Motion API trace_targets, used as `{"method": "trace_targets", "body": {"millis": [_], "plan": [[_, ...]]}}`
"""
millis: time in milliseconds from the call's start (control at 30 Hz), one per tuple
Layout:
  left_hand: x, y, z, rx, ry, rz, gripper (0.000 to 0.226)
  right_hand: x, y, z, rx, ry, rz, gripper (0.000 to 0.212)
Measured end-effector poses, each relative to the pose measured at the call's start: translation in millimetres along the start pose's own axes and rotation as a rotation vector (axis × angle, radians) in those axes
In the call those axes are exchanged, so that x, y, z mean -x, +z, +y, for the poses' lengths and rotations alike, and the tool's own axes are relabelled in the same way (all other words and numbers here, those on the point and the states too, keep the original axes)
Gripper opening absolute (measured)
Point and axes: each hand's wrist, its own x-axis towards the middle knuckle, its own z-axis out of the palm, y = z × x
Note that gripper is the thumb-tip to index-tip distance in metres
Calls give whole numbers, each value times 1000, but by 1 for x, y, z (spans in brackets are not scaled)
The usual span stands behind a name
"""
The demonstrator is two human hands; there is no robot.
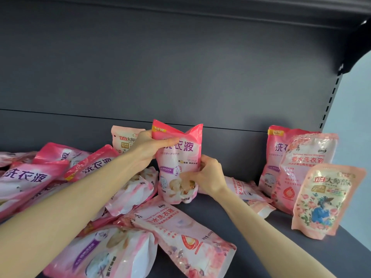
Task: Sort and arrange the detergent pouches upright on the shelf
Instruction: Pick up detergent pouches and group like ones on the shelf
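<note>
head view. grips pink pouch [178,157] at upper left edge with left hand [148,146], fingers curled round. pinches lower right side with right hand [209,177], thumb on front. stands upright mid-shelf [216,209], between heap of flat pouches [40,175] at left and three upright pouches [305,163] at right.

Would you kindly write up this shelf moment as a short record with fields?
held item: pink pouch, upright at mid-shelf
left hand: grips its upper left edge
right hand: grips its lower right side
standing row: three pouches upright at the right, floral pouch in front
lying heap: pouches flat or tilted at the left and front
shelf: dark grey
</note>
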Motion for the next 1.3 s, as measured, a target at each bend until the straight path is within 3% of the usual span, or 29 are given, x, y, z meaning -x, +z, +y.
{"method": "trace_targets", "body": {"millis": [200, 333, 467, 833, 1133, 1300], "plan": [[-7, -5, 0, -3, -22, -59, 24, -9, 11, 5, 33, 13, 3, 37], [-9, 0, 0, -39, 6, -8, 13, -12, 5, 4, 56, 9, -36, 37], [-7, 6, -2, -73, 32, 19, 13, -11, -7, 4, 60, 23, -55, 40], [13, 11, -3, -113, 56, -104, 16, 8, -25, -1, 100, 14, -101, 52], [31, 3, 8, -448, 91, -111, 7, 21, -29, -17, 267, 72, -148, 62], [48, -6, 15, -815, 74, -25, 31, 38, -42, -27, 478, 67, -181, 57]]}}
